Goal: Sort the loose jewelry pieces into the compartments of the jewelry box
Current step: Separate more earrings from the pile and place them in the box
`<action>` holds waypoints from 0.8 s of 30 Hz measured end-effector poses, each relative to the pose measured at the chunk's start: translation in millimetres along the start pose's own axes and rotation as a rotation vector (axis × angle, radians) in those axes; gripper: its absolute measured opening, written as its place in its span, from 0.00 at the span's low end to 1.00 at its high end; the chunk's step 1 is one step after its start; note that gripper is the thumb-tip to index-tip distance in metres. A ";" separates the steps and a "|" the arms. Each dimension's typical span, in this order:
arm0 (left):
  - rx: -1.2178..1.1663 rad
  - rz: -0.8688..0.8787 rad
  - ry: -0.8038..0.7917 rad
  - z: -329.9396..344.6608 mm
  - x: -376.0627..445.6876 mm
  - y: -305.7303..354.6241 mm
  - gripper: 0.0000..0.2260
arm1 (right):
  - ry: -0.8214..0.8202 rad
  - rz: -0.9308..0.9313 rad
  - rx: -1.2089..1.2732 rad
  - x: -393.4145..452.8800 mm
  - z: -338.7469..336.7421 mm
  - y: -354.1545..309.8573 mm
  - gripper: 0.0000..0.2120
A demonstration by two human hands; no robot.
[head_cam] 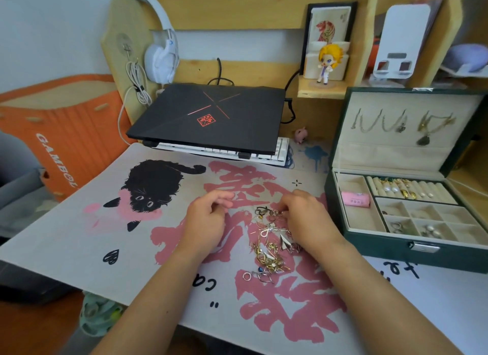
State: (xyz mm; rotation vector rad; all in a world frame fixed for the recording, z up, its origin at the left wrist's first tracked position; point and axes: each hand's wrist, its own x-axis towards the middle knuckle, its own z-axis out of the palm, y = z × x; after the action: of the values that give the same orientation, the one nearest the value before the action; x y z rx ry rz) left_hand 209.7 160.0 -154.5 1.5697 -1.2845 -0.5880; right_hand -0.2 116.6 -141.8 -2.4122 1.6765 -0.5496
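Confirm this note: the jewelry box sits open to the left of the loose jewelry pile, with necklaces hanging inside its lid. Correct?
Not quite. The head view shows the open jewelry box to the right of the loose jewelry pile, not the left. The necklaces do hang inside its lid.

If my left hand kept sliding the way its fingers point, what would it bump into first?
Probably nothing soon. The left hand points up and a bit right over the bare desk mat, beside the jewelry pile. Farther on lies the white keyboard under the laptop; depth is hard to judge.
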 end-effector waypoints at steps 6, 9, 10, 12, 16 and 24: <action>-0.016 0.034 0.016 -0.2 -3.1 0.3 0.18 | 0.118 0.113 0.278 -6.1 -17.6 -8.5 0.05; -0.029 0.148 0.067 2.9 -11.2 8.8 0.18 | 0.161 0.028 0.345 -12.1 -31.5 -13.7 0.07; -0.062 0.201 0.070 5.1 -13.9 12.0 0.18 | 0.164 -0.024 0.342 -13.7 -35.4 -14.5 0.07; -0.149 0.287 -0.007 12.0 -17.1 19.6 0.16 | 0.172 -0.124 0.354 -14.1 -41.6 -15.4 0.07; -0.419 0.216 -0.252 31.4 -17.9 47.0 0.14 | 0.242 -0.277 0.421 -14.7 -46.9 -17.2 0.06; -0.409 0.141 -0.387 39.6 -22.2 41.4 0.11 | 0.277 -0.226 0.470 -14.0 -47.0 -16.0 0.06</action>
State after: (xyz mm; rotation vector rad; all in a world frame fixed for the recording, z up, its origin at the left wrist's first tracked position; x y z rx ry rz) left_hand 151.0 167.3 -137.9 1.0497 -1.4328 -1.0271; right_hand -8.4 139.3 -96.2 -2.2520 1.1793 -1.2081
